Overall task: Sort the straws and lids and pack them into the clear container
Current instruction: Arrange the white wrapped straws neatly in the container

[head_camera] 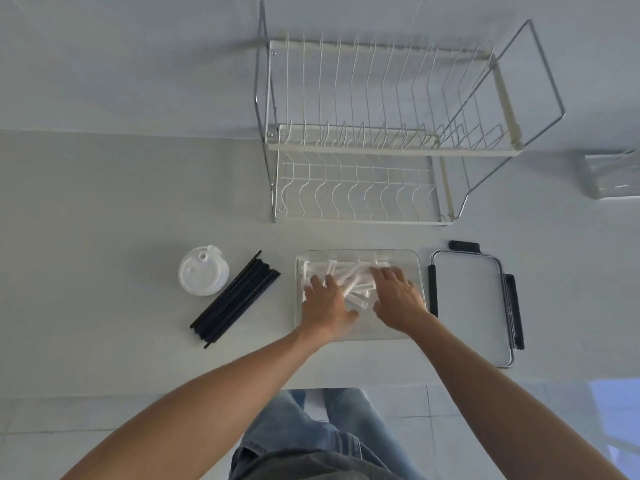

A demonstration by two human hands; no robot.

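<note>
Landmark: clear container (pixel 417 271), on the counter near its front edge.

Dish rack (pixel 381 133): behind the container, against the wall, two tiers, nothing seen in it.

Container's lid (pixel 474 299): just right of the container, flat on the counter, black clips on its edges, long axis running front to back.

Black straws (pixel 235 299): left of the container, apart from it, one loose bundle. Long axis diagonal, near end pointing front-left, far end pointing back-right toward the container's far left corner. Not packed yet.

White cup lids (pixel 203 275): further left of the container, just beyond the black bundle, apparently stacked. Not packed yet.

White straws (pixel 349 275): inside the container, jumbled. Most lie roughly left to right across it, several skewed diagonally, so no common axis.

Left hand (pixel 323 303) and right hand (pixel 394 299): both over the container, palms down, fingers spread and extended onto the white straws. Pressing or raking, not gripping anything I can see.

Step, as I read it: levelling and aligning the white straws in the container. Next move likely calls for squaring them parallel along one wall to free space, then fetching the black bundle, which must be turned to match the container's long side.
</note>
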